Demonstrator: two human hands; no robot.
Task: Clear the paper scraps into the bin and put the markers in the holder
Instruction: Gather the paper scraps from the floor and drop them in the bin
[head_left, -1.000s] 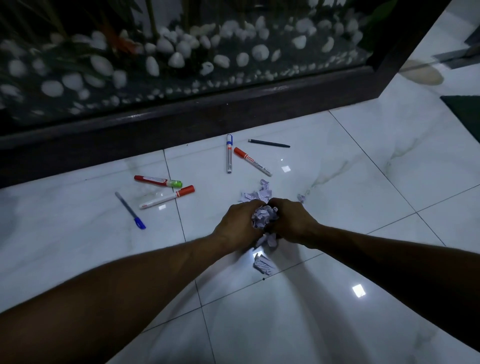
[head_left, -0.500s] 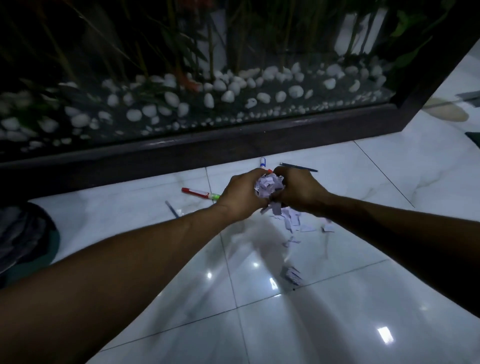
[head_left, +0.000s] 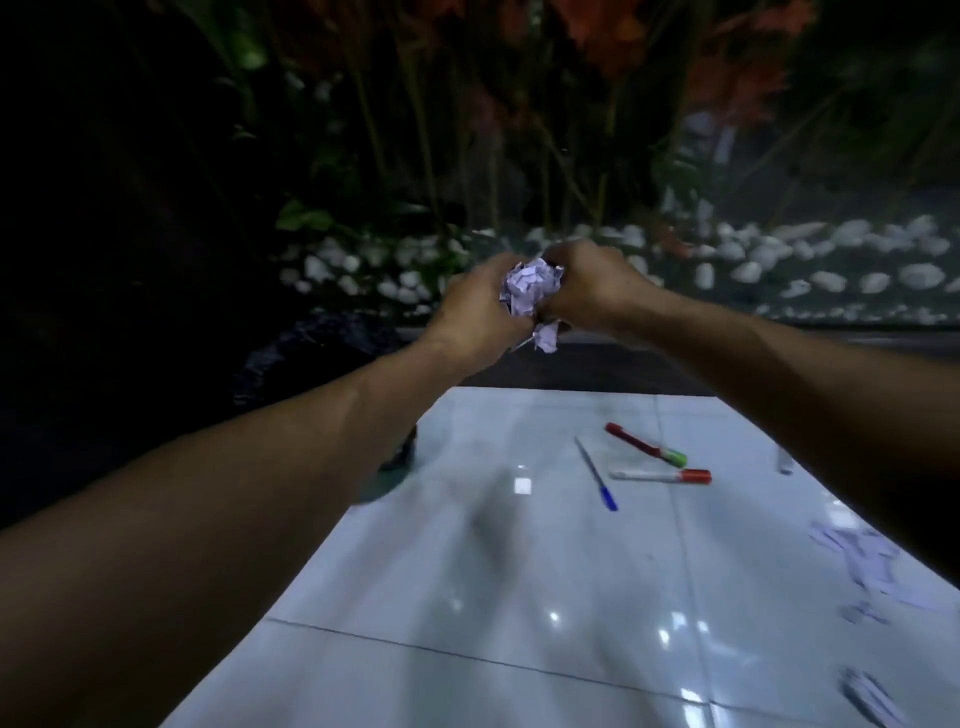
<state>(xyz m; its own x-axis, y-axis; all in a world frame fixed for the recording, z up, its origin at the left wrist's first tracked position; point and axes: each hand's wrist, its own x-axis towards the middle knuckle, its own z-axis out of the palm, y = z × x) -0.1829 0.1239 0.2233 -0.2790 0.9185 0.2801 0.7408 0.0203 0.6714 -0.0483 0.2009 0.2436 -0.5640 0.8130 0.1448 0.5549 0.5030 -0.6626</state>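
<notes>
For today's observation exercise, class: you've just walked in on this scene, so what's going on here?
A person holds a wad of paper scraps cupped between the left hand and the right hand, raised above the tiled floor. A dark bag-lined bin sits low on the left. More loose scraps lie on the tiles at the right. A green-capped marker, a red-capped marker and a blue pen lie uncollected.

Left hand (head_left: 475, 306) and right hand (head_left: 587, 291) cupped together, arms outstretched.
</notes>
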